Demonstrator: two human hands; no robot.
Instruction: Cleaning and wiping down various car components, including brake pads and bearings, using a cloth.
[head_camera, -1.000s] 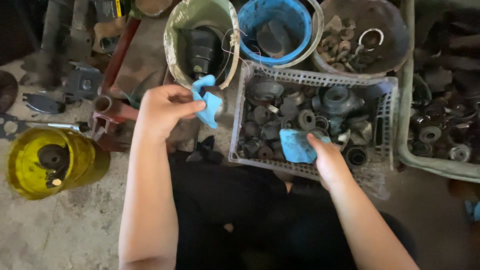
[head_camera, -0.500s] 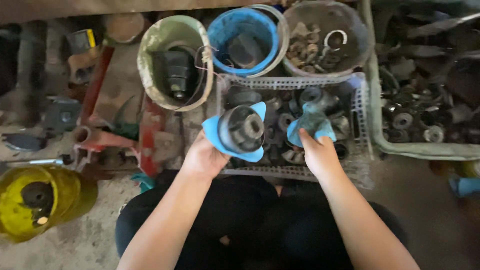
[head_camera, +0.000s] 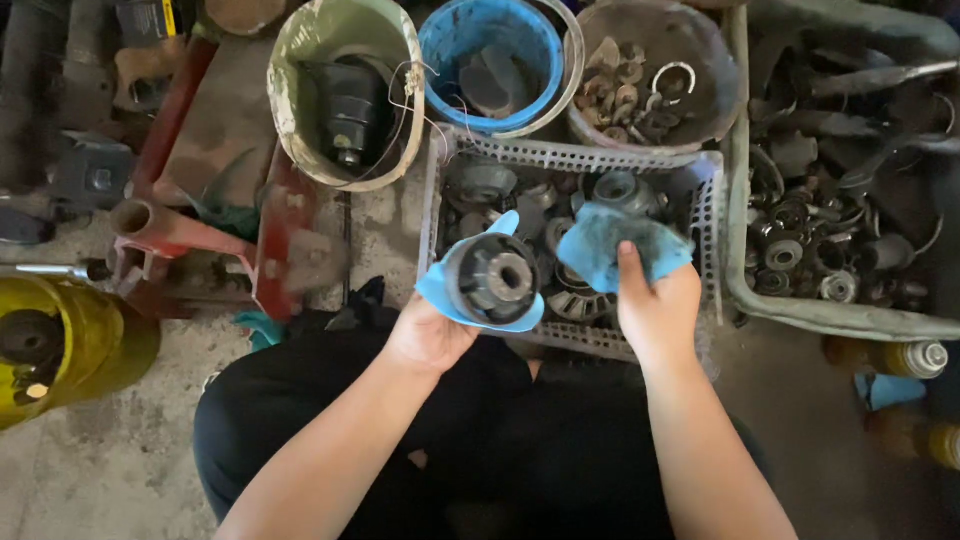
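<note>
My left hand cradles a dark round rubber-and-metal bushing in a blue cloth, held just in front of the grey plastic crate. My right hand grips a second crumpled blue cloth over the crate, which is full of several dark greasy bushings and rings. Both forearms reach out over my lap in black trousers.
Behind the crate stand a pale green bucket with a black part, a blue bucket and a dark bowl of metal bits. A grey tray of parts lies right. A yellow can and red pipe sit left.
My left hand went from holding only the blue cloth to cradling the bushing in it. My right hand lifted its cloth off the crate's parts.
</note>
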